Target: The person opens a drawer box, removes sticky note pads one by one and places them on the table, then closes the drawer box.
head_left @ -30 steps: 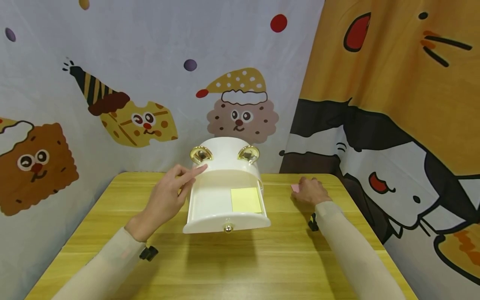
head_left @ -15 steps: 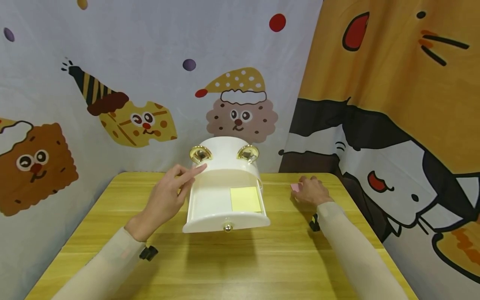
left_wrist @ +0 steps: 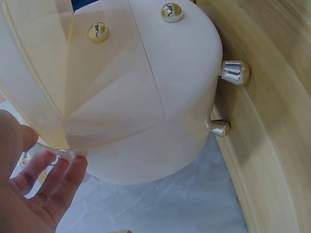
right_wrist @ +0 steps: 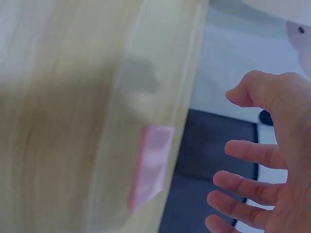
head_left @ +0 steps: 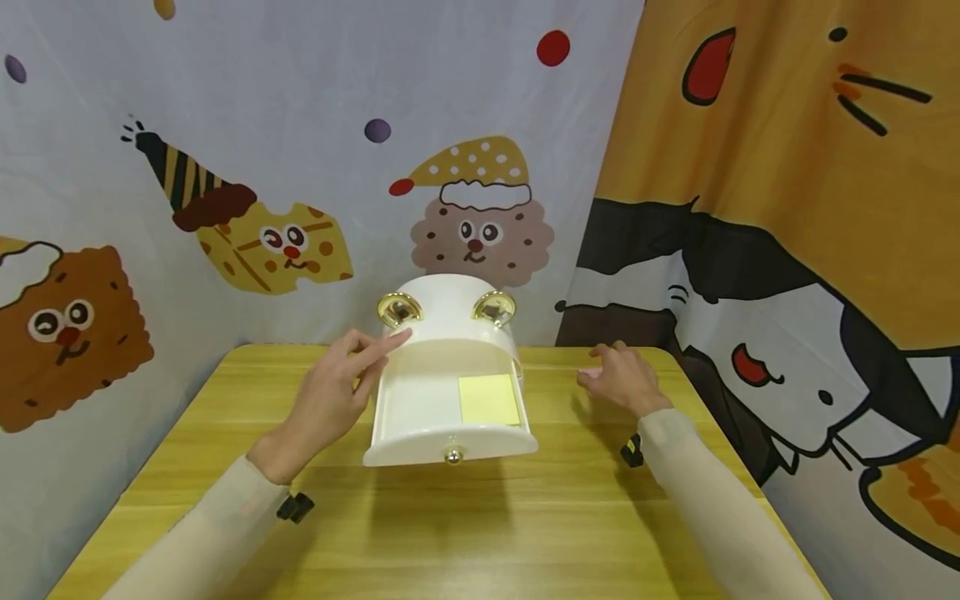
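compared with half a second ago, the right hand (head_left: 621,380) is being raised a little and drawn back from the pink pad (right_wrist: 153,165), its fingers being spread more; the left hand (head_left: 330,392), the white box (head_left: 454,292) and its pulled-out drawer (head_left: 420,400) are being kept in place.

the right grip is being held wide, with a gap being seen between fingers and pad in the right wrist view. the left grip is being held loose, not closed around anything, its fingers being rested against the box's side near the drawer.

one pink pad is being borne by the table (head_left: 450,550), near its far edge, right of the box. one yellow paper square (head_left: 488,400) is being held in the drawer, on its right side. two gold ears (head_left: 400,309) are being carried on the box; in the left wrist view, two round gold knobs (left_wrist: 98,32) and two gold feet (left_wrist: 235,72) are being shown.
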Action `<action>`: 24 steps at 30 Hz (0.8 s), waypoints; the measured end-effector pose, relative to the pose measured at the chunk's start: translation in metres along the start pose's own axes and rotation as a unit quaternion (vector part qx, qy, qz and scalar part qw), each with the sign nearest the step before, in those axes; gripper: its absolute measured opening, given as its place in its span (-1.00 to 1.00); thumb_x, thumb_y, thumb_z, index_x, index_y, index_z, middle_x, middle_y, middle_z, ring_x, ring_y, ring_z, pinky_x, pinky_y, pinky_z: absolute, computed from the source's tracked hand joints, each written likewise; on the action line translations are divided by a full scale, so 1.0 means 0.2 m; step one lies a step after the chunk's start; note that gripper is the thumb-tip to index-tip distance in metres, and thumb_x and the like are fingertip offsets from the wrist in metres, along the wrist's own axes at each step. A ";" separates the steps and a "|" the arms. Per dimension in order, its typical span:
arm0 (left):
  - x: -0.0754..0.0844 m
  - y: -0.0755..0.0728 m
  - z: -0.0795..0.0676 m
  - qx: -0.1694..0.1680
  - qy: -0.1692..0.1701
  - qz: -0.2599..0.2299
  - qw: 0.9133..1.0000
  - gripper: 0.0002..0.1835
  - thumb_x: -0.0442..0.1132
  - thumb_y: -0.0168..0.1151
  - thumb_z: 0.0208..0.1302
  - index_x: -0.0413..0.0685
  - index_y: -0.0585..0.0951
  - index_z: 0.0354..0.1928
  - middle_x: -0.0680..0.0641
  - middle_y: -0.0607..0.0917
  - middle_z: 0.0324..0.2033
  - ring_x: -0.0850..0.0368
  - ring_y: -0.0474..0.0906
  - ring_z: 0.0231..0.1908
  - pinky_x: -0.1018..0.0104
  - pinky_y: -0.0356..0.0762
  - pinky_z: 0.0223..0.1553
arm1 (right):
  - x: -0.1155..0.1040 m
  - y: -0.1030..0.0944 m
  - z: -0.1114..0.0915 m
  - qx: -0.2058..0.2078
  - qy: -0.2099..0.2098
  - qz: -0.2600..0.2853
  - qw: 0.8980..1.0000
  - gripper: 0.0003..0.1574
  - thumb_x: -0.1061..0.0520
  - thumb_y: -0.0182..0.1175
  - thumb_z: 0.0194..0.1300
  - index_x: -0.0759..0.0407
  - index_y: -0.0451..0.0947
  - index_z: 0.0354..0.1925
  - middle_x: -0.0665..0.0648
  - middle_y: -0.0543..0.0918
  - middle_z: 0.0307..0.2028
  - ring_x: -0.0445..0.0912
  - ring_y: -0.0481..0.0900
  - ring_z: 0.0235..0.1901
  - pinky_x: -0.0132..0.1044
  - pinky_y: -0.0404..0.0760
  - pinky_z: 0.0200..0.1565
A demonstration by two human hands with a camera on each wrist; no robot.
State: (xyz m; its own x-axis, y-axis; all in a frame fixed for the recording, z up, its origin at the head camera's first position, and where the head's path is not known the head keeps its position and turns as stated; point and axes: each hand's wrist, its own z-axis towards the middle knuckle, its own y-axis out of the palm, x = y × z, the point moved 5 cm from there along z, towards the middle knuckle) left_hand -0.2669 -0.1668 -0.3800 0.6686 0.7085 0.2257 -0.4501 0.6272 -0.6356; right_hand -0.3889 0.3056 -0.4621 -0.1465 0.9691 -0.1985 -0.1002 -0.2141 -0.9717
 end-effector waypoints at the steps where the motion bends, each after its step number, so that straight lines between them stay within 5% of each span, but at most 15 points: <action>1: 0.00 0.00 0.00 0.000 0.000 0.000 1.000 -0.33 -0.49 0.43 0.59 0.20 0.70 0.60 -0.07 0.62 -0.23 0.24 0.28 -0.39 0.40 0.32 -0.43 | -0.01 -0.01 -0.01 0.009 -0.007 -0.003 1.000 -0.16 -0.31 0.43 0.53 0.22 0.71 0.47 0.47 0.70 0.30 0.43 0.72 0.22 0.44 0.78 0.19; 11: -0.01 -0.01 -0.03 0.002 -0.002 0.001 1.000 -0.33 -0.48 0.43 0.59 0.23 0.70 0.61 -0.06 0.61 -0.23 0.24 0.27 -0.39 0.41 0.31 -0.44 | -0.18 -0.17 -0.06 0.101 -0.080 0.000 0.992 -0.37 -0.24 0.45 0.49 0.17 0.85 0.25 0.39 0.80 0.16 0.40 0.75 0.10 0.32 0.82 -0.08; 24: -0.03 0.01 -0.02 -0.005 -0.005 -0.002 1.000 -0.36 -0.44 0.42 0.63 0.22 0.69 0.62 -0.07 0.61 -0.21 0.23 0.30 -0.38 0.39 0.34 -0.44 | -0.35 -0.35 -0.21 0.122 -0.101 0.028 0.987 -0.47 -0.17 0.45 0.58 0.13 0.85 0.27 0.34 0.80 0.23 0.30 0.74 0.13 0.33 0.80 0.10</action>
State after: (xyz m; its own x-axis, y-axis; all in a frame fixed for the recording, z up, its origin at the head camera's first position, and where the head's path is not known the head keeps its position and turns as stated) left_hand -0.2699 -0.1711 -0.3852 0.6639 0.7097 0.2357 -0.4420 0.6267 -0.6418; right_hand -0.3313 0.2588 -0.3849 -0.3485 0.9162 -0.1976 -0.3166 -0.3135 -0.8953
